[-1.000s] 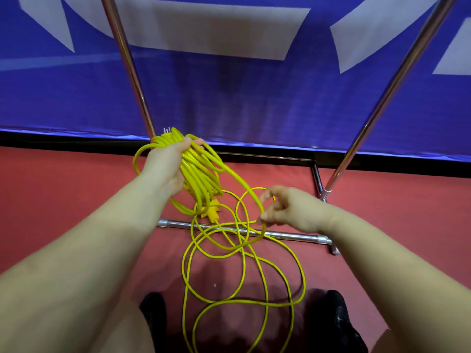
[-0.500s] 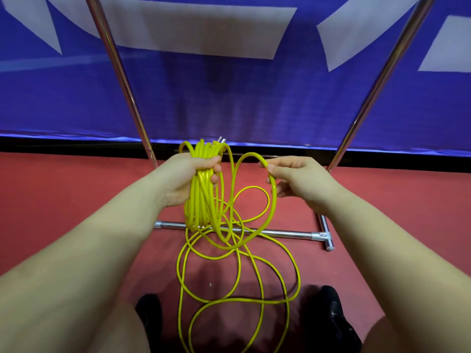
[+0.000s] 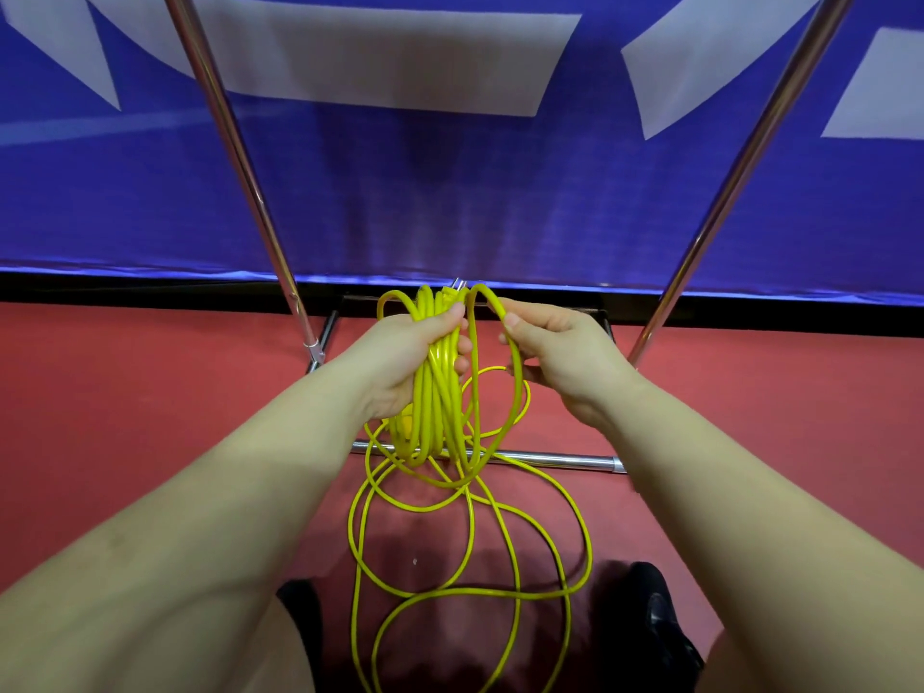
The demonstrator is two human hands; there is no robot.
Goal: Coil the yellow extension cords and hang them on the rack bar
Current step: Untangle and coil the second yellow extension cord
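My left hand (image 3: 410, 352) grips a bundle of several loops of the yellow extension cord (image 3: 435, 392), held upright, with the plug prongs poking out at the top. My right hand (image 3: 555, 352) pinches a fresh loop of the same cord right beside the bundle. The loose remainder of the cord (image 3: 470, 557) lies in wide loops on the red floor between my feet. Two slanted chrome uprights of the rack (image 3: 240, 162) rise on either side; its top hanging bar is out of view.
The rack's lower chrome crossbar (image 3: 565, 461) lies on the red floor just behind the hanging loops. A blue banner with white shapes (image 3: 450, 192) stands behind the rack. My black shoes (image 3: 655, 622) flank the loose cord.
My right hand has risen from low over the floor and brought a new loop up against the bundle. My left hand has shifted right and turned the bundle upright.
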